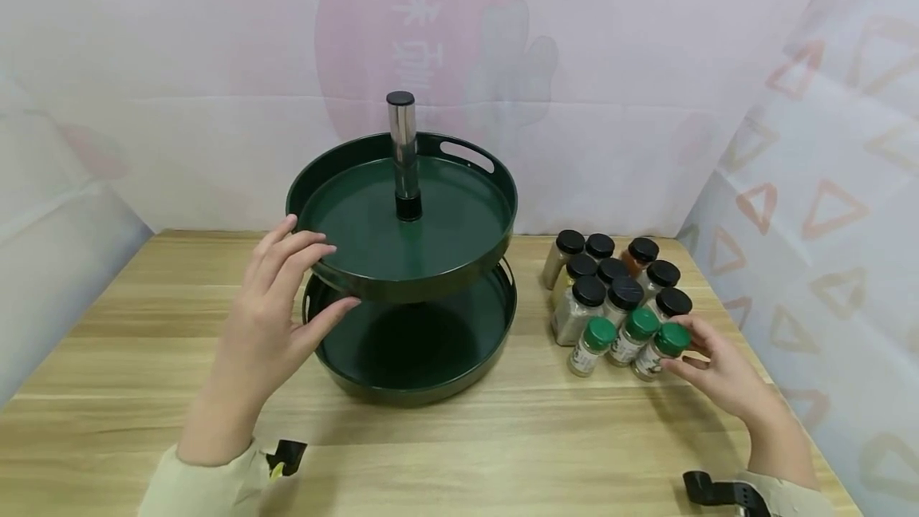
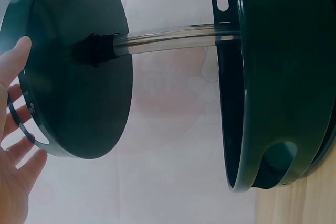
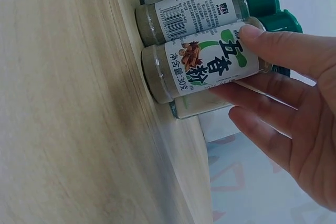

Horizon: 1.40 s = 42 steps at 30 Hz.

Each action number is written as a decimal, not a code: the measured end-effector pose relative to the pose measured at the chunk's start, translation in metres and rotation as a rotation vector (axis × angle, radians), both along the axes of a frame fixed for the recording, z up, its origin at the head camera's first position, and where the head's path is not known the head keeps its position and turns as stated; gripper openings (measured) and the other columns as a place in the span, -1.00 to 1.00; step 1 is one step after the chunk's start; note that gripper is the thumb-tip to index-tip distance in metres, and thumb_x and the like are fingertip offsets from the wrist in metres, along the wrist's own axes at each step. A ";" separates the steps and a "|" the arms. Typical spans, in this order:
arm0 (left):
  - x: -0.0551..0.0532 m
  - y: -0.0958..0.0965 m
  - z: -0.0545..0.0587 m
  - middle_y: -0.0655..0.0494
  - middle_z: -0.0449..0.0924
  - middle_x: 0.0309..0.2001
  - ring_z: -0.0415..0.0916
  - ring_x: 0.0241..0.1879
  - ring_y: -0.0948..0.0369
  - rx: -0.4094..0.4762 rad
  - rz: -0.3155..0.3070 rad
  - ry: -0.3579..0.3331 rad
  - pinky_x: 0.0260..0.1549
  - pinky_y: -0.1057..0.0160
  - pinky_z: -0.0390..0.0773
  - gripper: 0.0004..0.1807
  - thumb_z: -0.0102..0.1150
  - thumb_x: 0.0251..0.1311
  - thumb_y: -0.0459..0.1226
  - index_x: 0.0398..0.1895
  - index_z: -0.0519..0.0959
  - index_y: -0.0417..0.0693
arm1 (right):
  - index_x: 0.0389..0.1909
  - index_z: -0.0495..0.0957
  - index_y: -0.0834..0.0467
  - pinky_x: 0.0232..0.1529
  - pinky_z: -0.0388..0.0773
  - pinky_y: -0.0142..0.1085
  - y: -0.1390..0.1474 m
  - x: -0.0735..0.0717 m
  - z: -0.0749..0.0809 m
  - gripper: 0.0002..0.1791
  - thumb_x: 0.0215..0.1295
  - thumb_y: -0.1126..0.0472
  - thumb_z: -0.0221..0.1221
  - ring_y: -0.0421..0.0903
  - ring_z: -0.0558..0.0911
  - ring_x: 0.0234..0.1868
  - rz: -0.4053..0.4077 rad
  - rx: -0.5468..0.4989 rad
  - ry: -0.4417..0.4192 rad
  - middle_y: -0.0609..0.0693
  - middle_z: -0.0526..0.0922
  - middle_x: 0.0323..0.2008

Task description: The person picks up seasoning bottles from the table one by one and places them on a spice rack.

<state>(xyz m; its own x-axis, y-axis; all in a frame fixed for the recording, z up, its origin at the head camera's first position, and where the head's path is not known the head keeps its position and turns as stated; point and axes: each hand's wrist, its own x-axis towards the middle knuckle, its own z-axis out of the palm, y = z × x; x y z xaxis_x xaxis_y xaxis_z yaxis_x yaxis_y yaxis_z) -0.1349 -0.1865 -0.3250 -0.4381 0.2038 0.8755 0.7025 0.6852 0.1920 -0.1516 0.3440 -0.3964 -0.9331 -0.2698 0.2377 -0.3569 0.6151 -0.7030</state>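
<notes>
Five-spice powder jar (image 3: 181, 69) stands about upright on the desk (image 1: 517, 453), front right of a tight cluster. Right hand (image 3: 310, 114) pinches it high, thumb on the label near the neck, fingers behind. Left hand (image 1: 269, 313) is spread at the rim of the upper tray (image 1: 459, 202), thumb below; contact there I cannot tell.

Risks, my judgement: a green-capped jar (image 1: 629, 341) sits just beside, so a sideways pull could topple it. With the pinch so high, the base could swing into the black-capped jar (image 1: 672, 304) behind. Leaning with the left hand might tip or turn the stand.

Views: right wrist gives the readable label and thumb placement; from the head, fingers and cap hide much of that. Left wrist shows the upper tray's underside and the metal post (image 2: 173, 40) between tiers, hidden from above. Only the head view takes in the whole cluster and the lower tray's floor (image 1: 459, 341).
</notes>
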 end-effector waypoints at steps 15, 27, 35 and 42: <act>-0.002 0.000 -0.003 -0.27 0.54 0.06 0.29 0.32 -0.31 0.038 -0.026 0.012 0.51 0.11 0.19 -0.31 0.17 0.27 0.16 0.02 0.54 -0.37 | 0.15 0.43 0.32 -0.12 0.55 -0.68 -0.002 0.004 0.006 -0.47 0.15 0.42 0.36 -0.62 0.52 -0.06 -0.021 0.015 0.018 -0.44 0.58 -0.14; -0.005 -0.001 -0.005 -0.26 0.55 0.02 0.29 0.35 -0.24 0.081 -0.068 0.020 0.49 0.13 0.23 -0.34 0.21 0.25 0.15 -0.04 0.57 -0.36 | 0.11 0.39 0.43 -0.13 0.62 -0.62 -0.003 0.006 0.015 -0.46 0.08 0.59 0.31 -0.56 0.60 -0.05 0.010 -0.090 0.074 -0.39 0.53 -0.08; -0.005 -0.002 -0.006 -0.25 0.56 0.02 0.28 0.42 -0.09 0.094 -0.081 0.015 0.48 0.16 0.25 -0.35 0.23 0.24 0.14 -0.05 0.57 -0.35 | 0.14 0.41 0.38 -0.19 0.63 -0.61 -0.005 0.005 0.030 -0.48 0.15 0.52 0.31 -0.59 0.60 -0.08 -0.015 -0.044 0.079 -0.48 0.57 -0.11; -0.005 -0.003 -0.007 -0.24 0.56 0.02 0.28 0.41 -0.09 0.095 -0.079 0.014 0.48 0.19 0.24 -0.34 0.22 0.24 0.15 -0.05 0.57 -0.34 | 0.17 0.37 0.39 -0.15 0.62 -0.62 -0.006 0.005 0.043 -0.48 0.19 0.50 0.29 -0.61 0.56 -0.05 -0.009 -0.012 0.100 -0.47 0.56 -0.11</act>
<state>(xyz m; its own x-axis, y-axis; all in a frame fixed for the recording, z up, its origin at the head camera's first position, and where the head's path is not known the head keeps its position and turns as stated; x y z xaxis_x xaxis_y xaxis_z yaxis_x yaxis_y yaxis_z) -0.1401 -0.1895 -0.3321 -0.4113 0.1534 0.8985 0.7570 0.6065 0.2430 -0.1464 0.3380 -0.3533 -0.9068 -0.2584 0.3330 -0.4204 0.6106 -0.6712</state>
